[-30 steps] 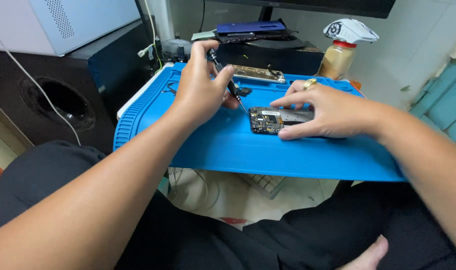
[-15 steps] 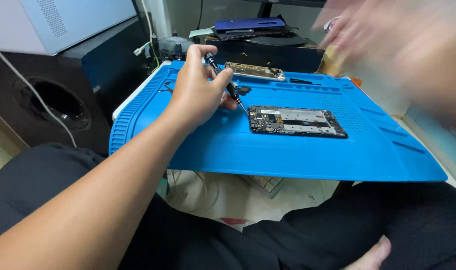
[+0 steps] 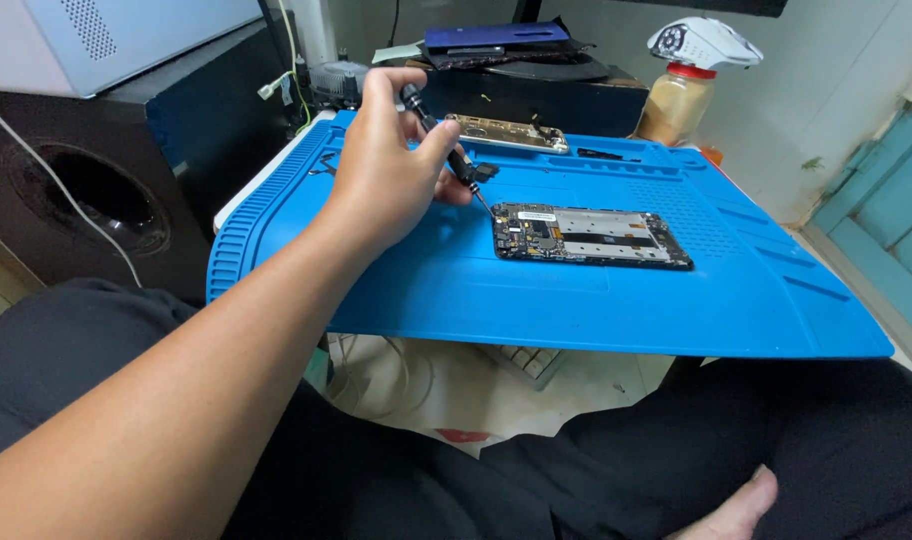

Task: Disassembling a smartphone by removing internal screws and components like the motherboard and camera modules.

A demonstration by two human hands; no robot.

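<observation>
My left hand point(image 3: 391, 175) grips a small black screwdriver point(image 3: 454, 152), its tip slanting down to the top-left corner of an opened phone point(image 3: 588, 236). The phone lies flat with its circuit board and metal frame exposed, in the middle of a blue repair mat point(image 3: 596, 300). A gold-coloured back cover point(image 3: 506, 131) rests at the mat's far edge, beyond my hand. My right hand is out of the picture.
A black speaker box point(image 3: 96, 190) stands left of the mat, with a white case above it. At the back are a dark blue flat box point(image 3: 491, 37), a jar with a red lid point(image 3: 676, 100) and a white mouse point(image 3: 704, 42) on it. My legs are below the mat.
My right hand lifted off the phone, swept up past the camera and left the view. The left hand kept the screwdriver by the phone's corner.
</observation>
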